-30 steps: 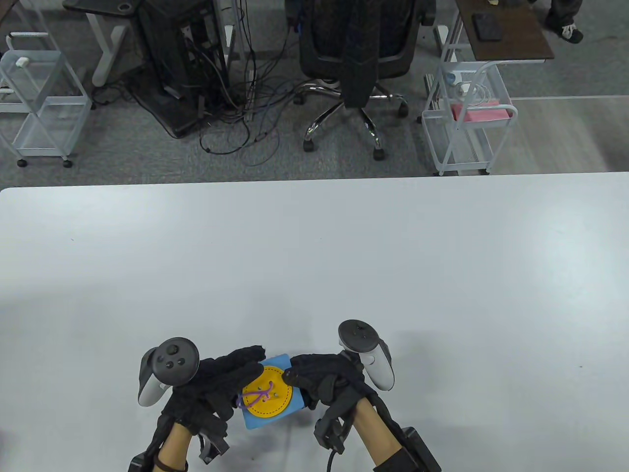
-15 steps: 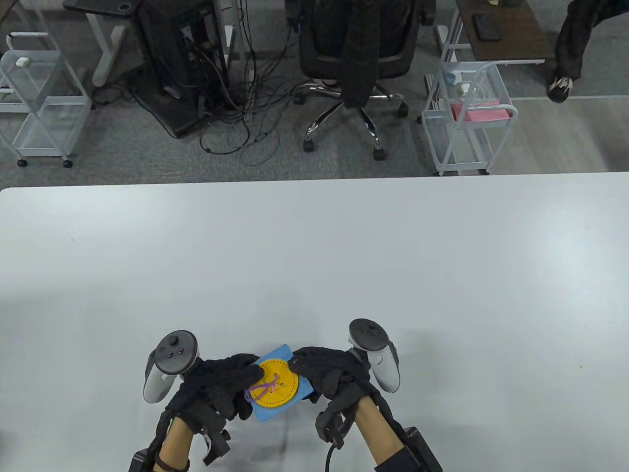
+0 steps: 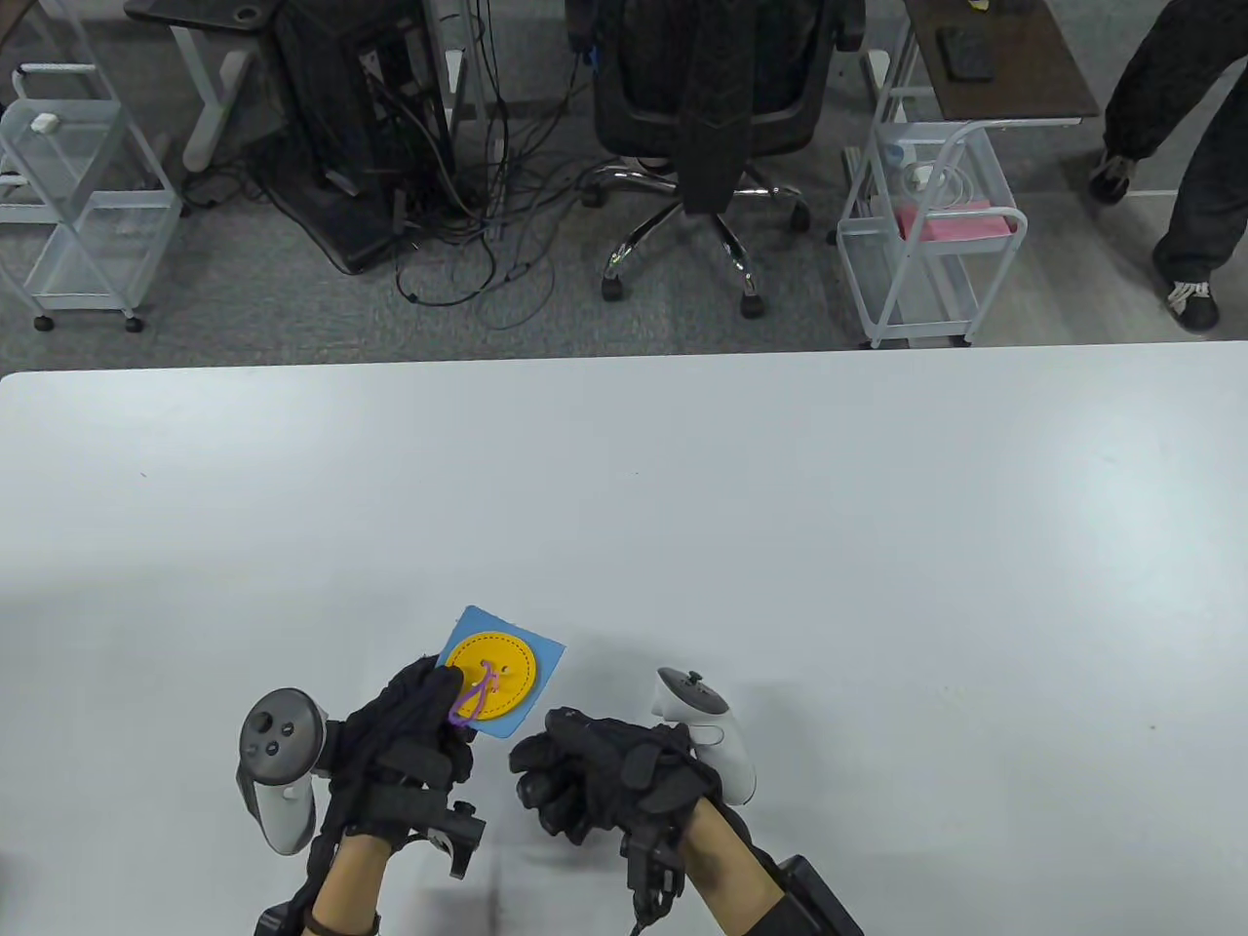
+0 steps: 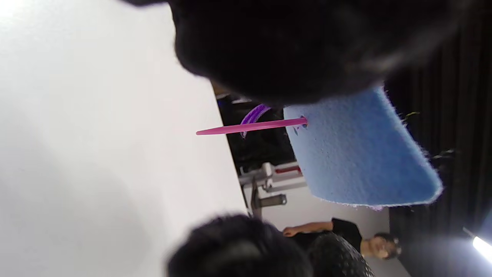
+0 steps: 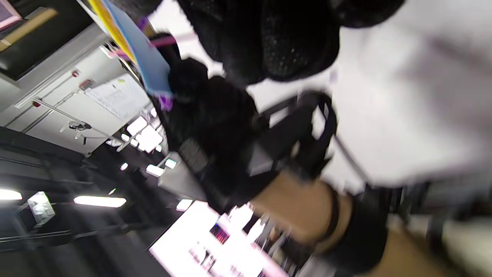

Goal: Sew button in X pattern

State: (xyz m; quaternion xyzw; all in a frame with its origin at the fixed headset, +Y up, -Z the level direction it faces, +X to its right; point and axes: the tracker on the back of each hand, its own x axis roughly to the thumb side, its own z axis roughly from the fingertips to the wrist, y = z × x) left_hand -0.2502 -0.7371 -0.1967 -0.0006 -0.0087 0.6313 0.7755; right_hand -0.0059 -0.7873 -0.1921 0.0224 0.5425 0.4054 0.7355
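We are noting the left hand (image 3: pixel 405 731) pinching the near-left corner of the blue felt square (image 3: pixel 541 655), holding it tilted up off the white table (image 3: pixel 682 487) near the table's near edge. The yellow button (image 3: pixel 494 668) is sitting on the felt's upper face, with purple thread (image 3: pixel 470 702) crossing it beside the fingertips. In the left wrist view, a pink needle (image 4: pixel 250 127) is sticking out of the felt's underside. The right hand (image 3: pixel 595 780) is hanging just right of the felt, apart from it, fingers curled inward; we cannot tell whether they are holding anything.
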